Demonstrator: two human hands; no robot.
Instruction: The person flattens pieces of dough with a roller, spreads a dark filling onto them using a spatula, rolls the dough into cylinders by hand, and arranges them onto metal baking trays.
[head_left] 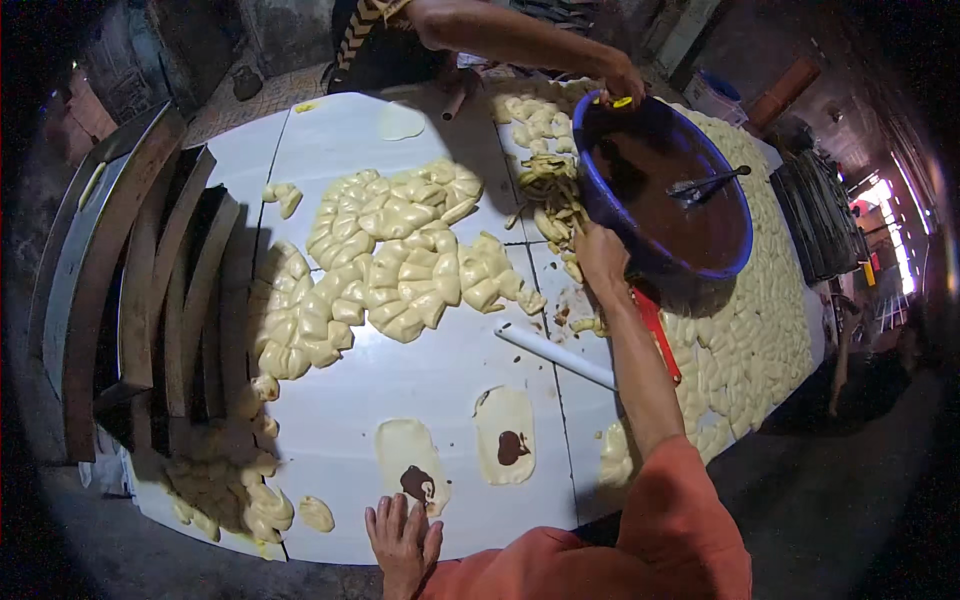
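My left hand (pixel 401 540) lies flat with its fingers out at the near edge of the table. Its fingertips reach the lower edge of a flattened oval of dough (pixel 399 447) with a dark brown smear on it. Another flattened dough piece (pixel 507 452), with a brown dollop, lies to its right. My right hand (pixel 601 256) reaches to a pile of cut banana pieces (pixel 556 205) beside a blue basin (pixel 592 178). Its fingertips are hidden, so I cannot make out a grip. A white rod (pixel 556 356) and a red strip-like tool (pixel 657 335) lie near my right forearm.
Dough lumps (pixel 400 255) crowd the table's middle; more dough (pixel 745 345) covers the right side. Brown liquid with a dark-handled utensil (pixel 700 187) fills the basin. Another person's hand (pixel 622 80) is at its far rim. Metal trays (pixel 95 290) stand at the left.
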